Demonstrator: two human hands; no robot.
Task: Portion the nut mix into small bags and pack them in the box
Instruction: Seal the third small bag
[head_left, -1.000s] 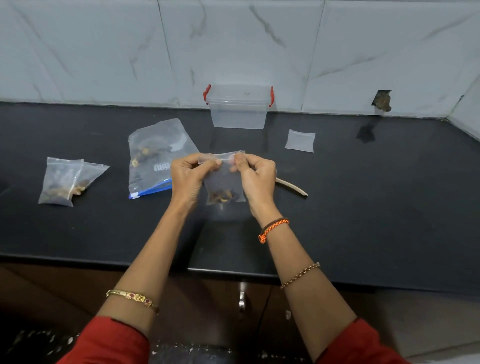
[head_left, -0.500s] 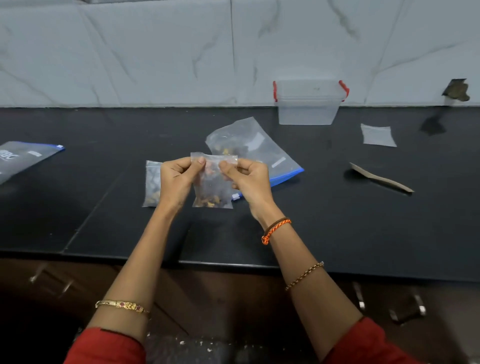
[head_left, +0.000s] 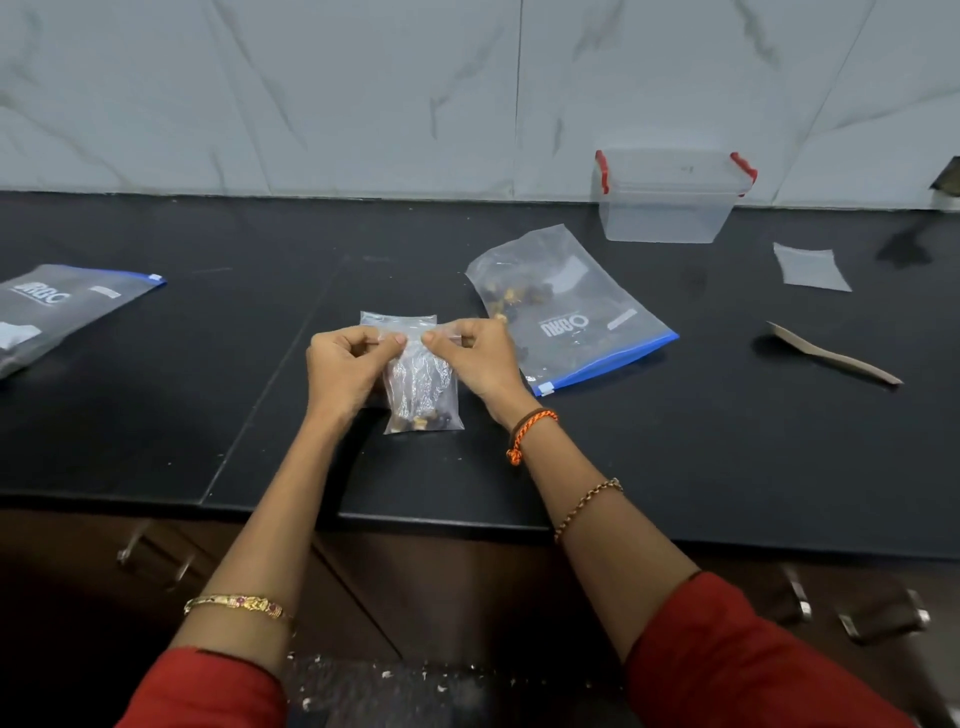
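Observation:
A small clear bag with nuts at its bottom hangs upright just above the black counter. My left hand and my right hand each pinch its top edge, thumbs and forefingers nearly meeting. Behind my hands another small clear bag shows its top. The large zip bag of nut mix, with a blue strip, lies flat to the right. A clear plastic box with red clips stands against the wall at the back right.
A second large zip bag lies at the far left. An empty small bag and a thin wooden scoop lie at the right. The counter's front edge runs just under my forearms, with cabinet handles below.
The view has swung further left, so the box and nut-mix bag sit more to the right. Both hands keep pinching the small bag's top, now closer together and lower over the counter.

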